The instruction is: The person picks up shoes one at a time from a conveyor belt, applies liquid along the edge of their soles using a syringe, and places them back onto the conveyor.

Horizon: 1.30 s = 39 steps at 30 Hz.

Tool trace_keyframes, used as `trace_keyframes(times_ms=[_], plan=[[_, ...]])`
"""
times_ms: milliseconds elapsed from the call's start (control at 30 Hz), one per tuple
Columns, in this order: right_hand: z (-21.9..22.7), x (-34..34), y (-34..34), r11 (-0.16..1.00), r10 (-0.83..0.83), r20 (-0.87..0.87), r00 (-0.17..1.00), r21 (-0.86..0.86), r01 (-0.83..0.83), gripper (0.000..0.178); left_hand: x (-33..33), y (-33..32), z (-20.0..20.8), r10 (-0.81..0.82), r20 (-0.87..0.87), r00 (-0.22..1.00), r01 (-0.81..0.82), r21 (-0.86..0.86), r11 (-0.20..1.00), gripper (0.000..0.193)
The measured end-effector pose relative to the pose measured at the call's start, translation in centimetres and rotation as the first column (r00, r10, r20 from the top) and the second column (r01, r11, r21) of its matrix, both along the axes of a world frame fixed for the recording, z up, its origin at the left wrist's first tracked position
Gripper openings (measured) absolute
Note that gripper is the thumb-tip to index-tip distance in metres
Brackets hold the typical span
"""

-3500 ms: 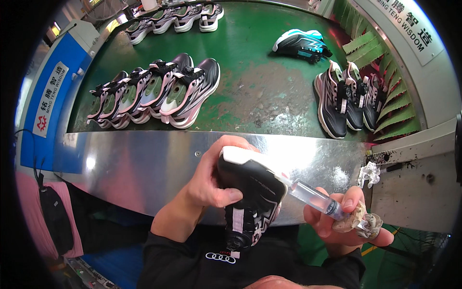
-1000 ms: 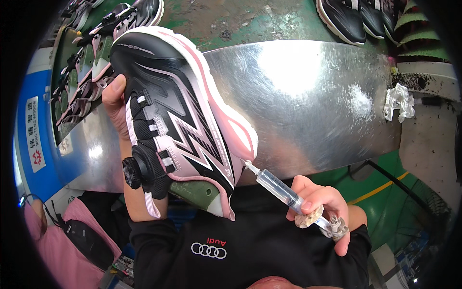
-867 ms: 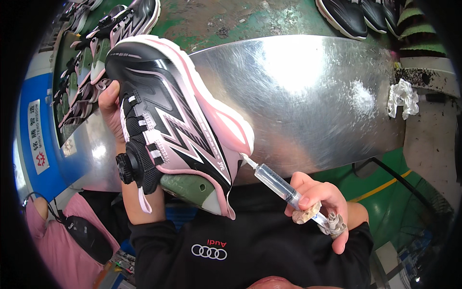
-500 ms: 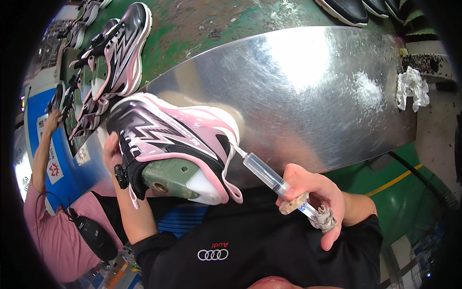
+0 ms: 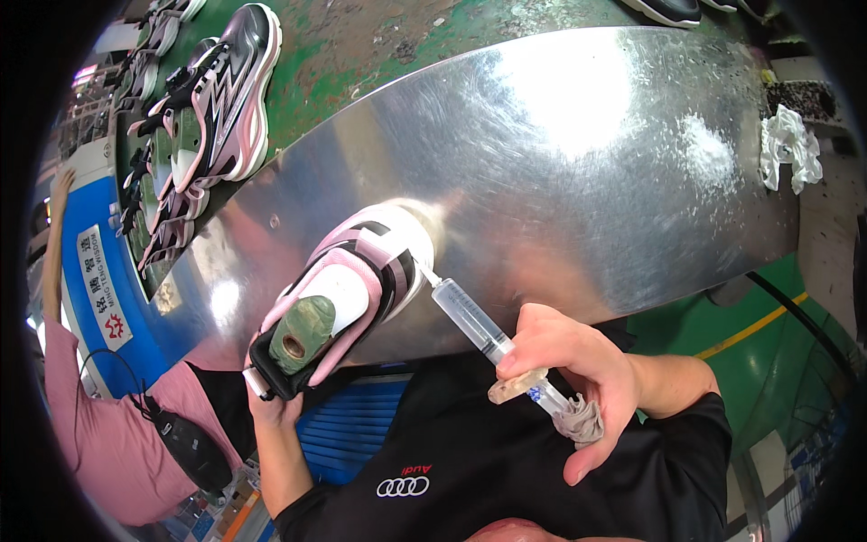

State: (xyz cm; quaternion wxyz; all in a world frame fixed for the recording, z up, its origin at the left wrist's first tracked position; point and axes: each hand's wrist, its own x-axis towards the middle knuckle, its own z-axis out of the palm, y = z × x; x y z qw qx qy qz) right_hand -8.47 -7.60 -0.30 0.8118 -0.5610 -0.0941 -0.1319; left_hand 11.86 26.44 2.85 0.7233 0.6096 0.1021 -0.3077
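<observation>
My left hand [image 5: 275, 411] grips the toe end of a pink, black and white sneaker [image 5: 368, 242] from below. Its fingers are mostly hidden by the shoe, which is turned heel outward over the metal table. Inside the sneaker sits a green and white shoe last [image 5: 305, 330]. A clear syringe [image 5: 471, 318] is held in my right hand [image 5: 591, 361], fingers and thumb closed round its flange and plunger. Crumpled grey material wraps the plunger end, and a tan wrap covers the flange. The syringe's white nozzle touches the sneaker's heel, close to the sole edge.
The shiny metal table [image 5: 542, 217] carries a patch of white powder [image 5: 707, 154] and crumpled white paper [image 5: 788, 149]. Several similar sneakers [image 5: 230, 108] stand on the green surface at far left. A co-worker in a pink shirt [image 5: 135, 443] is at left.
The sneaker has swung from side-on to heel outward, its toe end lowered toward me. My right hand and the syringe have shifted slightly left and down, the nozzle staying at the heel.
</observation>
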Motion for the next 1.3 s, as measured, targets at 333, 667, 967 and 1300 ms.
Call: trace_keyframes(times_ms=[333, 667, 967, 1300], plan=[[1.1, -1.0, 0.7, 0.998, -0.009, -0.028, 1.000, -0.064, 0.007, 0.087, -6.3, -1.9, 0.4, -0.273, -0.169, 0.947, 0.250, -0.147, 0.957, 0.078], [3.7, -1.3, 0.8, 0.998, 0.005, -0.085, 0.996, -0.066, -0.011, 0.087, -9.8, -7.6, -0.1, -0.281, -0.276, 0.919, 0.163, -0.383, 0.909, 0.075], [9.1, -3.5, -1.9, 0.968, 0.128, -0.160, 0.979, -0.197, -0.158, 0.087, -9.3, -10.9, -1.4, -0.543, -0.417, 0.728, 0.141, -0.685, 0.715, 0.074], [12.5, -8.2, -2.9, 0.958, 0.034, -0.261, 0.965, -0.267, -0.106, 0.086, -9.6, -17.3, -3.1, -0.751, -0.300, 0.588, 0.167, -0.864, 0.475, 0.047]])
